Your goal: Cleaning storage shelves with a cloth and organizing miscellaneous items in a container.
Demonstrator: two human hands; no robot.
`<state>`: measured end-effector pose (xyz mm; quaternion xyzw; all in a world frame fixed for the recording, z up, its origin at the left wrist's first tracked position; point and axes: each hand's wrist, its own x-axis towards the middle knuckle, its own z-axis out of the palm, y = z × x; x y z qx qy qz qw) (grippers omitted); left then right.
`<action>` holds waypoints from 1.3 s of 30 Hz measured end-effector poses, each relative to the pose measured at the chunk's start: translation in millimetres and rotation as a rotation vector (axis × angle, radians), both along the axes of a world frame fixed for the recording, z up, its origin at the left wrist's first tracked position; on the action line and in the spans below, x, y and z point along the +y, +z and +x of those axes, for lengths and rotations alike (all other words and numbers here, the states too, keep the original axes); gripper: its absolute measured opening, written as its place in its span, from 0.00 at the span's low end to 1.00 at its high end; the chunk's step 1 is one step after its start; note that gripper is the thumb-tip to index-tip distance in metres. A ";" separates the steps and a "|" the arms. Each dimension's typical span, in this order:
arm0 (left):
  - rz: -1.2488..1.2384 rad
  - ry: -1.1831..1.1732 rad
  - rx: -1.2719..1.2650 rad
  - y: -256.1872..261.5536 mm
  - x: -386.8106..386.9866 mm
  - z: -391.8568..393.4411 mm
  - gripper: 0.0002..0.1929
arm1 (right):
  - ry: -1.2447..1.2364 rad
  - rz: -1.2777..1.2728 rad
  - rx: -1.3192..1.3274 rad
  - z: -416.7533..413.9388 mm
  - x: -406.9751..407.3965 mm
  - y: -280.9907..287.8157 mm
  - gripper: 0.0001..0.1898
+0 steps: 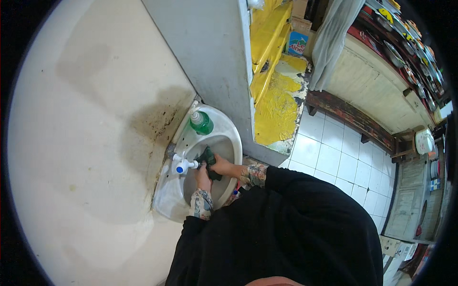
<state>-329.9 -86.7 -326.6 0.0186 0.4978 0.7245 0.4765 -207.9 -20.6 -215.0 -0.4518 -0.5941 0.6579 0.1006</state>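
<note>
Both of my hands are inside a white wall-mounted washbasin [236, 143], gripping a dark green cloth [206, 156]. My left hand [203, 178] has the cloth's near side, just under the spout of a white plastic tap [184, 165] with a blue cap. On the cloth's right side is my right hand [221, 166]; some fingers of both hands are hidden by the fabric and the tap. The cloth hangs down between them into the bowl. A pump bottle of green liquid [201, 123] stands on the basin's far ledge.
A stained cream wall [89, 125] borders the basin on the left, and a grey partition [214, 53] rises behind it. Yellow sheeting [275, 107] covers a ledge beyond the partition. To the right are white floor tiles [325, 157], a wooden bench [350, 114] and a dish rack [397, 53].
</note>
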 end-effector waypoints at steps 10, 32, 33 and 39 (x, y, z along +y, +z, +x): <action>-0.048 -0.141 0.315 -3.7 -19.1 -25.2 0.19 | -0.063 -0.667 0.377 -4.2 10.7 -16.5 0.35; 0.068 -0.234 -0.173 17.5 7.3 -7.1 0.14 | 0.070 0.076 0.105 -9.1 -1.5 -25.3 0.25; 0.067 -0.233 -0.177 24.5 6.2 -6.2 0.14 | 0.076 0.127 0.140 -7.1 -4.0 -22.1 0.25; 0.029 -0.209 -0.202 33.0 10.2 -2.6 0.16 | -0.025 0.097 0.265 2.3 16.6 -40.6 0.25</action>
